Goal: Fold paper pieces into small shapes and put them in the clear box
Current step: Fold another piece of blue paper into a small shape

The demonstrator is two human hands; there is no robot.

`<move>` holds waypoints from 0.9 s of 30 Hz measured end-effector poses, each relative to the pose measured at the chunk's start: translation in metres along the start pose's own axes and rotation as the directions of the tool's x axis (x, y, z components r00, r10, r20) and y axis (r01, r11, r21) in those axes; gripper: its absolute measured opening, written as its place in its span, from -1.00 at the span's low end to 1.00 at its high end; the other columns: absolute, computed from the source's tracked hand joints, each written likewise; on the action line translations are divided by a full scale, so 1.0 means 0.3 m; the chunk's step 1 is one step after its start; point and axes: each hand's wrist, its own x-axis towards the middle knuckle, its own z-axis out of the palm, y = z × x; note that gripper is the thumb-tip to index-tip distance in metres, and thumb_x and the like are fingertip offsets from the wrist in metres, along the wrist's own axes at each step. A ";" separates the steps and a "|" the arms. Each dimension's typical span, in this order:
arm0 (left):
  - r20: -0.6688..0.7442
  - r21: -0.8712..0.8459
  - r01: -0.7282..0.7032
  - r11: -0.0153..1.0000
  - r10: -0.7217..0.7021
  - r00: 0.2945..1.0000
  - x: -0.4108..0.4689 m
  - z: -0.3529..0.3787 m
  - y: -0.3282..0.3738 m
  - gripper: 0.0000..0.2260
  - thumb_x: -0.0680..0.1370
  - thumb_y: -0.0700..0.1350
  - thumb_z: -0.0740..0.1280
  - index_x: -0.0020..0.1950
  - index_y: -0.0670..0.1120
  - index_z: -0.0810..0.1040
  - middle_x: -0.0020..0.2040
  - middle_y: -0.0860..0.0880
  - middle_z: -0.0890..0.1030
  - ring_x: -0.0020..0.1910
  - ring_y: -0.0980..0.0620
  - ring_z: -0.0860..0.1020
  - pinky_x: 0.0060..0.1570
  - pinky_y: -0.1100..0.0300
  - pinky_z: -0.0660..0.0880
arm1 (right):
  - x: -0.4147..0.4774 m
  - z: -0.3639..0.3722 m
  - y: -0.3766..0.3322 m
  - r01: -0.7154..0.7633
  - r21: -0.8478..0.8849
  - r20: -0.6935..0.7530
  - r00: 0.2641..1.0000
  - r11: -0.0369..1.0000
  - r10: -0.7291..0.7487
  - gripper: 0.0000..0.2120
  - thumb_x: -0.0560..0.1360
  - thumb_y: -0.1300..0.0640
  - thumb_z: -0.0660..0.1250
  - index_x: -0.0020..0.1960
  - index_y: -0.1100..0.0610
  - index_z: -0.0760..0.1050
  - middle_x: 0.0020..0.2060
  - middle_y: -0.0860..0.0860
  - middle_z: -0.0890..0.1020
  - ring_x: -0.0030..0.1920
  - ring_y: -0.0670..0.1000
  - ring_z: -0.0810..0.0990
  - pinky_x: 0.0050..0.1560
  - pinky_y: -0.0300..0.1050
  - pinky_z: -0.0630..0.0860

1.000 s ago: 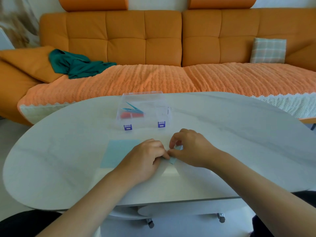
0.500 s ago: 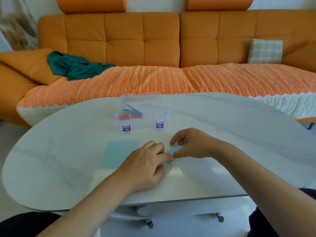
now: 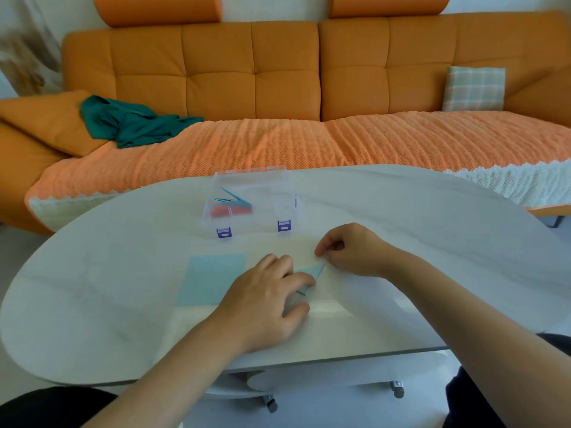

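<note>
A small folded light-blue paper piece (image 3: 312,271) lies on the white table (image 3: 417,230). My left hand (image 3: 265,301) rests flat over its left part and pins it down with the fingertips. My right hand (image 3: 355,251) sits just right of the paper's pointed tip, fingers curled together with no paper visible between them. A flat light-blue sheet (image 3: 210,278) lies to the left of my left hand. Behind my hands stands the clear box (image 3: 278,193) with purple latches, holding folded blue pieces (image 3: 231,196) and a red one (image 3: 228,210).
An orange sofa (image 3: 278,72) runs behind the table, with a green cloth (image 3: 129,122) on its left and a plaid cushion (image 3: 474,88) on its right. The table's near edge is close to my forearms.
My right hand has moved up and to the right, away from my left hand, uncovering the paper's pointed tip. My left hand has flattened over the paper.
</note>
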 end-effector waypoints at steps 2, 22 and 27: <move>0.003 0.006 0.019 1.000 -0.019 1.000 0.008 0.002 0.005 -0.59 0.50 0.21 0.11 0.30 0.20 0.49 -0.07 0.16 0.30 0.01 0.11 0.31 -0.12 0.23 0.37 | -0.004 0.009 0.001 -0.007 0.036 0.018 1.000 0.999 0.006 -0.84 0.48 0.13 0.33 -0.06 -0.08 0.64 -0.26 -0.18 0.56 -0.23 -0.15 0.52 -0.23 -0.35 0.41; 0.022 -0.184 0.055 0.981 -0.052 0.998 -0.095 0.005 -0.013 -0.67 0.54 0.15 0.17 0.27 0.21 0.54 0.21 0.26 0.39 0.27 0.35 0.30 0.18 0.29 0.42 | 0.017 0.006 -0.023 -0.031 0.011 0.050 0.998 0.999 0.031 -0.84 0.38 0.15 0.53 -0.10 -0.05 0.64 -0.27 -0.10 0.56 -0.29 -0.12 0.50 -0.21 -0.30 0.44; 0.014 -0.162 0.060 0.985 -0.059 0.998 -0.086 -0.005 -0.006 -0.67 0.53 0.24 0.15 0.20 0.22 0.55 0.19 0.26 0.41 0.23 0.30 0.35 0.14 0.27 0.43 | 0.016 0.004 -0.024 -0.028 0.011 0.054 0.998 1.000 0.027 -0.86 0.39 0.15 0.51 -0.10 -0.06 0.66 -0.27 -0.10 0.55 -0.28 -0.11 0.50 -0.19 -0.30 0.46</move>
